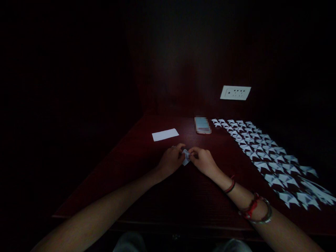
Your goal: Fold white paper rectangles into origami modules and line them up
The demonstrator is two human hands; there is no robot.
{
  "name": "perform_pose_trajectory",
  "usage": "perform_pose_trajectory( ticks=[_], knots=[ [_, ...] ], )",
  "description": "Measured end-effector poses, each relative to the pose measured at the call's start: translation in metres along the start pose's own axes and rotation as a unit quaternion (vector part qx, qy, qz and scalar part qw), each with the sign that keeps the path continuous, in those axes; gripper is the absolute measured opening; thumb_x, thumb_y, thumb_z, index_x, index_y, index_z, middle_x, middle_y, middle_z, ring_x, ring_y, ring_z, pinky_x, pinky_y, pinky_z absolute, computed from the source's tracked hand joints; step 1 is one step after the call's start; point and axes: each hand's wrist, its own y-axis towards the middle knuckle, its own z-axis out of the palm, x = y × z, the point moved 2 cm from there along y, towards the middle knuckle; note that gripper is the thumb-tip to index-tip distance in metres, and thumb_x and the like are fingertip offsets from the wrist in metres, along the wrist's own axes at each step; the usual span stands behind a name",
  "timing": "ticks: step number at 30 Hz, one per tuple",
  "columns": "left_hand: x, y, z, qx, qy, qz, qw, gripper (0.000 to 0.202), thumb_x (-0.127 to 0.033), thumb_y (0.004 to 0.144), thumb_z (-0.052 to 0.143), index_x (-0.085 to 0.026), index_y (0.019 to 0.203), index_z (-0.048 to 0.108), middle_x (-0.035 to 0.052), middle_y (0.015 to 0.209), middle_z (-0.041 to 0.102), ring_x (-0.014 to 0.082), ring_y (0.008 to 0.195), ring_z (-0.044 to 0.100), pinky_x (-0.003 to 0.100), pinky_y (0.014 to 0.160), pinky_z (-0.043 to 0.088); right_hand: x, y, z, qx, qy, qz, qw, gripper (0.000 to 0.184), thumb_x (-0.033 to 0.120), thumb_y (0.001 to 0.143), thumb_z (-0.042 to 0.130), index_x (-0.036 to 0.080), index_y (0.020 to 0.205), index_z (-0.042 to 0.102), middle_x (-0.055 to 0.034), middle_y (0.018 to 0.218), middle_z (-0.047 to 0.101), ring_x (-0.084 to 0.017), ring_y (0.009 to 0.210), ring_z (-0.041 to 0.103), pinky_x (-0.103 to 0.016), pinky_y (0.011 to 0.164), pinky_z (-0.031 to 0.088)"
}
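From my remote seat I see a small folded piece of white paper [186,160], one corner pointing toward me, just below mid-view; it looks partly creased, though dimness hides the exact folds.

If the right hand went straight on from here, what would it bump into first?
Beyond the folded paper it touches, the right hand would probably meet the left hand first, though depth is unclear.
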Motion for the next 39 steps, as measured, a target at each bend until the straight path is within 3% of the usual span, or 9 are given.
perform_pose_trajectory(
  ticks=[12, 19, 26, 30, 39],
  knots=[
    [0.0025, -0.0024, -0.0027, -0.003, -0.008, 0.034, 0.999, 0.019, -0.007, 0.068, 0.038, -0.018, 0.082, 0.045, -0.0016, 0.072, 0.053, 0.0117, 0.066, 0.049, 0.023, 0.058, 0.036, -0.0011, -0.0019, -0.0017, 0.006, 0.005, -0.019, 1.000, 0.022, 0.013, 0.070, 0.046, 0.023, 0.083, 0.060, 0.0013, 0.071, 0.063, -0.012, 0.065, 0.058, -0.022, 0.063, 0.041],
    [0.0049, -0.0024, -0.0024, 0.017, -0.037, 0.025, 0.999, 0.018, -0.007, 0.066, 0.041, -0.018, 0.079, 0.045, -0.0021, 0.071, 0.054, 0.0113, 0.065, 0.051, 0.022, 0.057, 0.037, -0.0019, -0.0014, -0.0020, 0.022, 0.037, -0.024, 0.999, 0.016, 0.019, 0.070, 0.049, 0.021, 0.079, 0.062, 0.0009, 0.071, 0.064, -0.011, 0.064, 0.058, -0.021, 0.059, 0.042],
    [0.0069, -0.0048, 0.0006, 0.044, -0.118, -0.015, 0.992, 0.013, -0.016, 0.068, 0.048, -0.018, 0.080, 0.045, -0.0006, 0.074, 0.056, 0.0119, 0.066, 0.055, 0.023, 0.057, 0.041, -0.0039, -0.0012, -0.0019, 0.012, 0.033, -0.033, 0.999, 0.017, 0.016, 0.071, 0.047, 0.021, 0.078, 0.062, 0.0018, 0.068, 0.064, -0.010, 0.062, 0.058, -0.020, 0.059, 0.041],
    [0.0076, -0.0038, 0.0011, 0.024, -0.147, -0.043, 0.988, 0.012, -0.025, 0.072, 0.049, -0.018, 0.081, 0.045, -0.0005, 0.072, 0.057, 0.0117, 0.063, 0.056, 0.022, 0.054, 0.043, -0.0047, -0.0007, 0.0000, 0.009, 0.042, -0.023, 0.999, 0.016, 0.015, 0.070, 0.049, 0.021, 0.080, 0.059, 0.0027, 0.066, 0.063, -0.010, 0.060, 0.058, -0.020, 0.058, 0.040],
    [0.0057, -0.0029, -0.0018, -0.022, -0.136, -0.022, 0.990, 0.015, -0.012, 0.069, 0.048, -0.019, 0.083, 0.048, -0.0019, 0.075, 0.056, 0.0105, 0.068, 0.055, 0.022, 0.059, 0.043, -0.0016, -0.0011, -0.0013, -0.031, 0.052, -0.030, 0.998, 0.014, 0.015, 0.068, 0.052, 0.020, 0.081, 0.057, 0.0023, 0.068, 0.063, -0.010, 0.062, 0.057, -0.021, 0.061, 0.041]
  ],
)
